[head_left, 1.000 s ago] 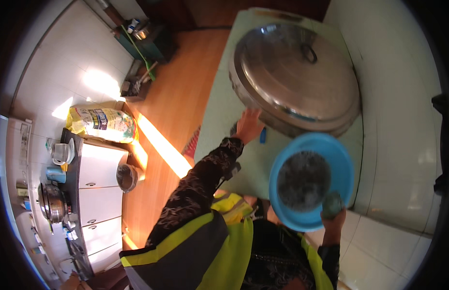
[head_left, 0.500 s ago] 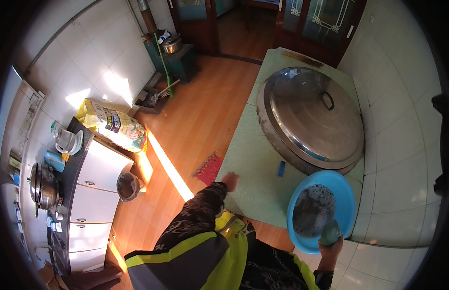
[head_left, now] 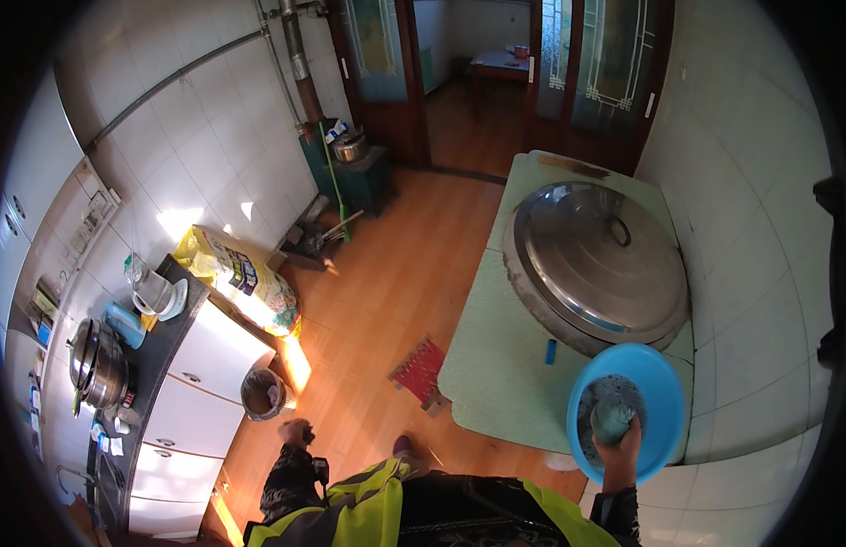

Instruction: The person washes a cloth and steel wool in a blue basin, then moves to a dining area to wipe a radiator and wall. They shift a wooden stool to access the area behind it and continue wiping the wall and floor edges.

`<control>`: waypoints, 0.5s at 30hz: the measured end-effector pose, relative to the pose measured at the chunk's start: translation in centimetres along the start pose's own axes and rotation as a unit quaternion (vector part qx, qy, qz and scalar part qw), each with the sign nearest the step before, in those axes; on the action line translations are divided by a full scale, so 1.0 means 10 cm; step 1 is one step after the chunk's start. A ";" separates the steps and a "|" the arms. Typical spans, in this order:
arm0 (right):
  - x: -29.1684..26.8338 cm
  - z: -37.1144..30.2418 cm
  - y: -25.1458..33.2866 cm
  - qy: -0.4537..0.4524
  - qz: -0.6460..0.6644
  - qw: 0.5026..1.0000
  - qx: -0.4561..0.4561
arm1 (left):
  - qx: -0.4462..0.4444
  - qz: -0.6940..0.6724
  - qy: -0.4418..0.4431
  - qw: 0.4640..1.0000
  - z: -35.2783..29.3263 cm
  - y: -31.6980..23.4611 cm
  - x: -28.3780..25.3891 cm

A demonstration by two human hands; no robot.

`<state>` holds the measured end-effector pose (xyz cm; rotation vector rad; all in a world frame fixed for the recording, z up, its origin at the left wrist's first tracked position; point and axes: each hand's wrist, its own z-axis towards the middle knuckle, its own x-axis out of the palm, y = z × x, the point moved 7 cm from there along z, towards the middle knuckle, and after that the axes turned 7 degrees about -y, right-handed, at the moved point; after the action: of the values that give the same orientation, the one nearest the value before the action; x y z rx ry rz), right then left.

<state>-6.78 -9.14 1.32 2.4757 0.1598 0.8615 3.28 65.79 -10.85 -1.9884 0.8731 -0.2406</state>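
My right hand grips a bunched grey-green cloth over the blue basin, which holds dark, foamy water. The basin stands at the near right end of a pale green counter. My left hand hangs above the floor, far from the basin, close to a lined waste bin. Its fingers look curled, and I see nothing in them. Behind the basin, a big steel lid with a black handle covers a round pot set into the counter. A small blue object lies between lid and counter edge.
A red mat or brush-like piece lies on the wooden floor. Along the left are white cupboards, a steel pot and a yellow printed sack. A green stove stands near the far doorway.
My view has tilted up and shifted left. My left hand has gone from beside the counter to near the bin. My right hand has brought the cloth from the basin's rim to over the water.
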 end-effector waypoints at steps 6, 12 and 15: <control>0.74 0.41 -0.69 0.051 0.008 0.999 0.007 | -0.012 -0.041 0.087 0.995 0.89 0.06 -0.73; 1.50 0.93 -1.99 0.013 -0.040 0.999 0.034 | -0.058 -0.060 0.105 0.991 1.67 -0.09 -1.29; 1.55 1.20 -2.37 -0.099 -0.130 0.987 0.003 | -0.096 -0.050 0.144 0.984 2.10 -0.20 -1.51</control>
<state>14.04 10.36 -10.10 2.4583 0.4059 0.5030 3.42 90.62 -18.43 -2.2157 1.0104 -0.5304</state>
